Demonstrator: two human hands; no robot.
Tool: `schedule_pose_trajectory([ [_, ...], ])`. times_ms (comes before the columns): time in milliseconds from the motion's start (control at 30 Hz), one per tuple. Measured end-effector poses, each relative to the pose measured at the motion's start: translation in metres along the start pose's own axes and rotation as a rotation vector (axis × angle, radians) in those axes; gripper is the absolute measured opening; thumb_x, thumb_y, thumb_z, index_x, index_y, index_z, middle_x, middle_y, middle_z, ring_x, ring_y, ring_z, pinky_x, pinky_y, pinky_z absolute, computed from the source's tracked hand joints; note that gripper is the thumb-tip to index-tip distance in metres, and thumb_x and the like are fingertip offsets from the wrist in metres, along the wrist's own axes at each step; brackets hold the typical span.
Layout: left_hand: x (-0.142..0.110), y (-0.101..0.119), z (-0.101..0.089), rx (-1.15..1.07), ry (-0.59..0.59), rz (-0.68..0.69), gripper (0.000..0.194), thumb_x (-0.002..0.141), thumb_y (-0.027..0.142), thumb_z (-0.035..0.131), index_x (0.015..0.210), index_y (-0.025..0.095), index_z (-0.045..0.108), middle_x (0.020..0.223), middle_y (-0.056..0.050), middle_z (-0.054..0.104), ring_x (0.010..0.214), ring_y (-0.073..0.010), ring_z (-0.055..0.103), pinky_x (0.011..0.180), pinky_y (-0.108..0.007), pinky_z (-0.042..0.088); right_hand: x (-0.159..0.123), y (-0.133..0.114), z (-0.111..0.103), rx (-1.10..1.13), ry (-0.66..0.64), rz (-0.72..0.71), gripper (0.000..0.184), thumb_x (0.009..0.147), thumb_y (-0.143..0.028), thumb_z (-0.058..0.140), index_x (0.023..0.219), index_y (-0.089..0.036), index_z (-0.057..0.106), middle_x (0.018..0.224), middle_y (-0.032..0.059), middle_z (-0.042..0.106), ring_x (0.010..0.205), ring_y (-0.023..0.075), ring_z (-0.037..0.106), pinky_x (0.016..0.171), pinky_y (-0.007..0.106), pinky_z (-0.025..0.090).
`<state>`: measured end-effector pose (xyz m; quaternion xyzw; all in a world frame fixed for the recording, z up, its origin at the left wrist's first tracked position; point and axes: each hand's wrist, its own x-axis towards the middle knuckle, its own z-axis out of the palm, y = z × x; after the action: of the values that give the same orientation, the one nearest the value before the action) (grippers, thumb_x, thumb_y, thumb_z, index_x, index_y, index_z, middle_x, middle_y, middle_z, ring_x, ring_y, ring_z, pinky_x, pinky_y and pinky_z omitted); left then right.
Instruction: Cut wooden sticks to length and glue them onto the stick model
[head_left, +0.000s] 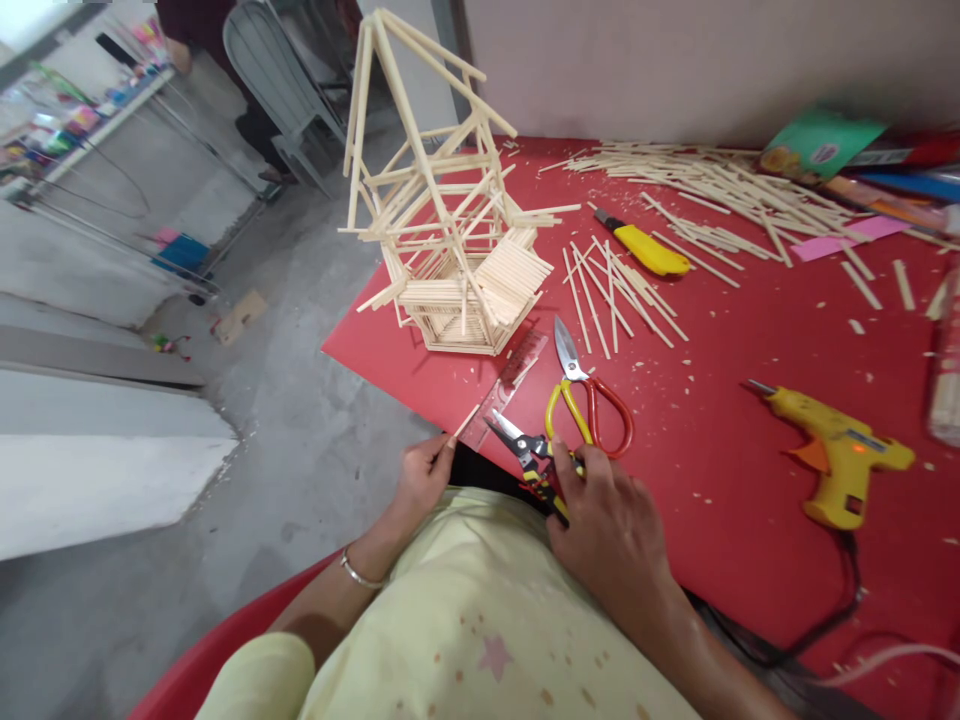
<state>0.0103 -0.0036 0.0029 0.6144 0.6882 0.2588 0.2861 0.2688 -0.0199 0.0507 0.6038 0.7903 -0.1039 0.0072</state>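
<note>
My left hand (421, 478) pinches the near end of a thin wooden stick (465, 420) at the table's front edge, beside a clear plastic ruler (510, 385). My right hand (611, 525) is closed on the handles of small black-and-yellow cutters (525, 450), whose blades point at the stick. Red-and-yellow scissors (581, 395) lie just beyond my right hand. A stick-built house frame (450, 230) with a steep open roof stands on the red table (750, 420), farther back and to the left.
A yellow glue gun (840, 455) lies at the right, its cord trailing toward me. A yellow utility knife (649, 250) and several loose sticks (720, 190) cover the back. Coloured paper (821, 145) sits at the far right. A grey chair (274, 75) stands beyond the table.
</note>
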Motion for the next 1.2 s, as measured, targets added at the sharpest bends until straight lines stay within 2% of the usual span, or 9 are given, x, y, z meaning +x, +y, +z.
schedule_pose_trajectory([
  [267, 0.000, 0.003, 0.000, -0.015, 0.008, 0.002, 0.044, 0.097, 0.043, 0.046, 0.068, 0.016, 0.066, 0.055, 0.003, 0.040, 0.054, -0.0113, 0.036, 0.055, -0.023, 0.030, 0.000, 0.001, 0.000, 0.026, -0.001, -0.012, 0.070, 0.078, -0.027, 0.068, 0.144, -0.018, 0.046, 0.125, 0.0156, 0.055, 0.106, 0.0311, 0.057, 0.082, 0.042, 0.043],
  [900, -0.001, 0.000, 0.001, 0.019, 0.014, 0.022, 0.040, 0.098, 0.038, 0.047, 0.077, 0.014, 0.071, 0.057, 0.003, 0.045, 0.056, -0.0105, 0.041, 0.056, -0.023, 0.032, 0.000, -0.001, 0.000, 0.037, 0.010, -0.013, 0.073, 0.078, -0.026, 0.066, 0.147, -0.016, 0.043, 0.126, 0.0173, 0.054, 0.106, 0.0325, 0.057, 0.083, 0.044, 0.046],
  [1067, -0.004, 0.014, -0.010, -0.028, 0.088, 0.029, 0.034, 0.096, 0.038, 0.052, 0.087, 0.016, 0.076, 0.061, 0.001, 0.055, 0.060, -0.0119, 0.048, 0.060, -0.024, 0.039, -0.007, 0.008, 0.008, 0.159, 0.062, -0.008, 0.073, 0.079, -0.023, 0.062, 0.148, -0.016, 0.041, 0.133, 0.0179, 0.051, 0.120, 0.0347, 0.054, 0.099, 0.050, 0.045],
  [1200, 0.002, 0.038, -0.021, -0.226, 0.118, -0.045, 0.037, 0.095, 0.044, 0.055, 0.074, 0.017, 0.071, 0.055, 0.003, 0.043, 0.054, -0.0106, 0.039, 0.053, -0.024, 0.034, -0.019, 0.022, 0.008, 0.422, 0.060, -0.030, 0.081, 0.075, -0.021, 0.057, 0.153, -0.018, 0.033, 0.136, 0.0159, 0.052, 0.127, 0.0321, 0.052, 0.104, 0.048, 0.046],
])
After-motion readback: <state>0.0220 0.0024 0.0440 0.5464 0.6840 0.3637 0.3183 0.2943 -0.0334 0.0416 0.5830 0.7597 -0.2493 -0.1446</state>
